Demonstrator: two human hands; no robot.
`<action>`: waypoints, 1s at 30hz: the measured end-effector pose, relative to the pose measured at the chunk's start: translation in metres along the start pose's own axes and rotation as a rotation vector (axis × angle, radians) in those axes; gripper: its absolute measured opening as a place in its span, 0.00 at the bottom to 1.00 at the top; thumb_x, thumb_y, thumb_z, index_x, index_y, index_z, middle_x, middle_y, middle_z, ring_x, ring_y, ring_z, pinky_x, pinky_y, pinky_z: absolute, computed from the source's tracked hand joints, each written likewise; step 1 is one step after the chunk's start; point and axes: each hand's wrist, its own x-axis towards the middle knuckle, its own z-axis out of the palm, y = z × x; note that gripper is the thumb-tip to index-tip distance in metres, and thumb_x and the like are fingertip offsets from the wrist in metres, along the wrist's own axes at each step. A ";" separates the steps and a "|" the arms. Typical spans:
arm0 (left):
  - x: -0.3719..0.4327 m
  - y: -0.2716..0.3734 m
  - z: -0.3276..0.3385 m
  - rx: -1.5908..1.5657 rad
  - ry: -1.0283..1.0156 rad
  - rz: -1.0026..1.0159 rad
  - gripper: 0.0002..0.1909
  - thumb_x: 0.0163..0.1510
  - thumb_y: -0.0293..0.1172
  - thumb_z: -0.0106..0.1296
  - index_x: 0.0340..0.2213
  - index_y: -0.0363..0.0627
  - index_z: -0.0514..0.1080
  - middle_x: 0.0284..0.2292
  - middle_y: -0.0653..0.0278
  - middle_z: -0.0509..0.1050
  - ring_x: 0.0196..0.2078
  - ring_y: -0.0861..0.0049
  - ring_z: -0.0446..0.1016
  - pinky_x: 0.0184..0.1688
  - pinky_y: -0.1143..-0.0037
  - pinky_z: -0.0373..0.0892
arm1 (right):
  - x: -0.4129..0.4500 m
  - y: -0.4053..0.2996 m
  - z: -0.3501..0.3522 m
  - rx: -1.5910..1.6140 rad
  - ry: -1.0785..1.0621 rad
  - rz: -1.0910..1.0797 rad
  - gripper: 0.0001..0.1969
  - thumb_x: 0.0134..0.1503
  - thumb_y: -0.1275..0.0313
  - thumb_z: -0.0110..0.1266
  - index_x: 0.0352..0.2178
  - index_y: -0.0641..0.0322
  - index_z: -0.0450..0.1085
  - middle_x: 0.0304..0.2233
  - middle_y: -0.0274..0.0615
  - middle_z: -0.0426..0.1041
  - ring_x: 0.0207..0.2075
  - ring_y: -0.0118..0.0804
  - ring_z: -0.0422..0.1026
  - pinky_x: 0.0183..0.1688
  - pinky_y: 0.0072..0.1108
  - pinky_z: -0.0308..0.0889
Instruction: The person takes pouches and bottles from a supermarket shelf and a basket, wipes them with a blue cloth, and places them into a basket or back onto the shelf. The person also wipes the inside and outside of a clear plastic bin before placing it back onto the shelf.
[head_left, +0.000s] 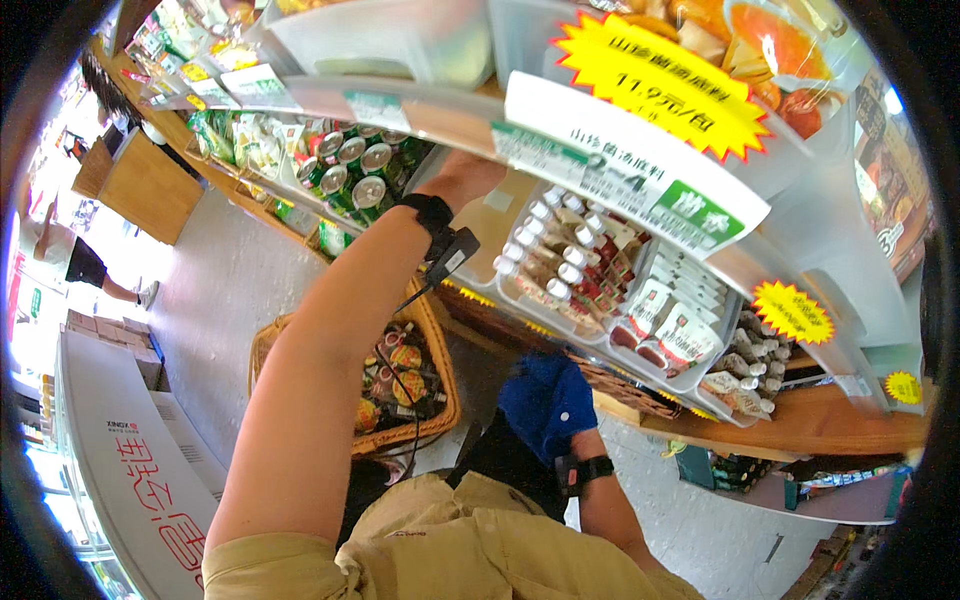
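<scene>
My left arm reaches up and forward under a white-edged upper shelf. My left hand shows only at the wrist and back; its fingers are hidden behind the shelf edge. Beneath it lies a brown, flat section of the lower shelf, between soda cans and a clear plastic bin. My right hand is low in front of my body, mostly covered by a bunched blue cloth that it holds. Both wrists wear black straps, and the left one carries a small black box.
Green cans stand left of my left hand. Clear bins hold white-capped pouches and white packets. A wicker basket of packaged goods sits below. A white freezer cabinet is at left; a person walks beyond.
</scene>
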 end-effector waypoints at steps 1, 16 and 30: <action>0.011 -0.004 0.005 0.057 -0.053 -0.049 0.17 0.50 0.34 0.42 0.43 0.45 0.63 0.38 0.49 0.69 0.41 0.59 0.68 0.43 0.68 0.63 | -0.001 -0.001 -0.002 -0.030 -0.005 0.002 0.15 0.55 0.64 0.36 0.36 0.61 0.66 0.33 0.40 0.71 0.33 0.38 0.68 0.41 0.26 0.63; 0.050 -0.036 0.045 0.279 -0.365 -0.364 0.17 0.49 0.30 0.40 0.43 0.50 0.65 0.41 0.52 0.67 0.44 0.60 0.65 0.46 0.68 0.61 | -0.001 0.000 -0.008 -0.097 -0.022 0.055 0.13 0.53 0.66 0.38 0.34 0.62 0.66 0.31 0.41 0.70 0.33 0.38 0.68 0.39 0.25 0.63; 0.045 -0.048 0.045 0.231 -0.259 -0.274 0.18 0.48 0.27 0.39 0.43 0.55 0.66 0.43 0.54 0.66 0.47 0.62 0.63 0.48 0.67 0.59 | -0.001 -0.004 -0.004 -0.114 -0.038 0.045 0.12 0.51 0.67 0.40 0.33 0.62 0.66 0.30 0.41 0.69 0.33 0.38 0.67 0.38 0.24 0.63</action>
